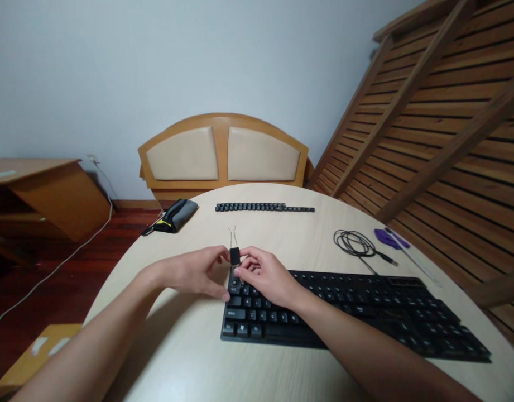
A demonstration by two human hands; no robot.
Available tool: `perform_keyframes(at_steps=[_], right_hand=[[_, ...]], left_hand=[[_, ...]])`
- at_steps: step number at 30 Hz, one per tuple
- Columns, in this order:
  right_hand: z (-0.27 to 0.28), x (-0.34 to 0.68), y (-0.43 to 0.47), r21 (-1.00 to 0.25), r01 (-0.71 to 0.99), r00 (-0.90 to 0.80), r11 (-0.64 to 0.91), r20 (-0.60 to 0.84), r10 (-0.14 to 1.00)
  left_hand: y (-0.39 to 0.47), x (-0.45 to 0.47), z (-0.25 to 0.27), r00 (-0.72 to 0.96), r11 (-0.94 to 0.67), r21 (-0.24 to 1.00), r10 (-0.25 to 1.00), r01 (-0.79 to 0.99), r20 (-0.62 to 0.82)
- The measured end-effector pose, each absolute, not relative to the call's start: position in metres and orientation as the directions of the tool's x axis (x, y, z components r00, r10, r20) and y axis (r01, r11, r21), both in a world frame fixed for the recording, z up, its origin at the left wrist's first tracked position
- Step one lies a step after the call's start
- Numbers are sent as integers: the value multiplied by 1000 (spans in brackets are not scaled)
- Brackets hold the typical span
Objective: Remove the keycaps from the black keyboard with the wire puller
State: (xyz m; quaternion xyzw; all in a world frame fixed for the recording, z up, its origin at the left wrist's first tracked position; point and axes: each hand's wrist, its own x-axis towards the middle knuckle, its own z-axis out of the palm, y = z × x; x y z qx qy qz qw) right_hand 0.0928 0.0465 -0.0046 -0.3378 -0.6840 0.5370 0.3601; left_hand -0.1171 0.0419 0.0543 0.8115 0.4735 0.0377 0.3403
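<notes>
A black keyboard lies on the table with its left end before me. Above its top left corner stands a small black block with thin wires, which looks like a wire keycap puller. Two of its wires stick up and others reach down to the keys. My right hand is closed at the puller's right side, thumb and fingers pinched at its lower part. At its left side is my left hand, fingertips bent against the block. The left thumb lies apart from the fingers, touching the keyboard's left edge.
Several keycaps form a row at the back of the round table. A dark pouch lies at the left edge. Right of centre are a coiled cable, a purple cloth and a thin pale stick.
</notes>
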Motion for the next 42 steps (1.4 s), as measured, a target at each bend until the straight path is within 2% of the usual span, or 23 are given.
perform_keyframes(at_steps=[3, 8, 11, 15, 18, 21, 24, 31, 37, 42], right_hand=[[-5, 94, 48, -986, 31, -483, 162, 127, 867], [-5, 92, 51, -988, 29, -407, 152, 127, 905], [-4, 94, 54, -990, 32, -389, 134, 111, 915], [11, 113, 57, -986, 122, -513, 117, 38, 858], [21, 135, 59, -983, 146, -585, 107, 1, 811], [20, 155, 57, -985, 146, -553, 92, -4, 833], [12, 167, 51, -985, 143, -497, 93, 10, 868], [20, 159, 45, -986, 166, -452, 19, -59, 890], [32, 119, 75, -984, 84, -389, 156, 112, 914], [8, 106, 84, -967, 15, -430, 255, 224, 875]], left_hand=[[31, -109, 56, 525, -351, 468, 790, 811, -317], [16, -86, 58, 355, -279, 240, 853, 930, -383], [15, -80, 55, 337, -276, 205, 862, 939, -380], [20, -83, 49, 361, -273, 270, 859, 923, -364], [28, -88, 43, 411, -283, 384, 858, 879, -309], [37, -93, 38, 529, -331, 540, 806, 774, -265], [46, -97, 32, 628, -392, 630, 751, 670, -202], [58, -94, 15, 676, -519, 647, 737, 559, 6], [64, -97, 4, 647, -553, 626, 756, 549, 100], [68, -101, -9, 630, -538, 698, 760, 473, 160]])
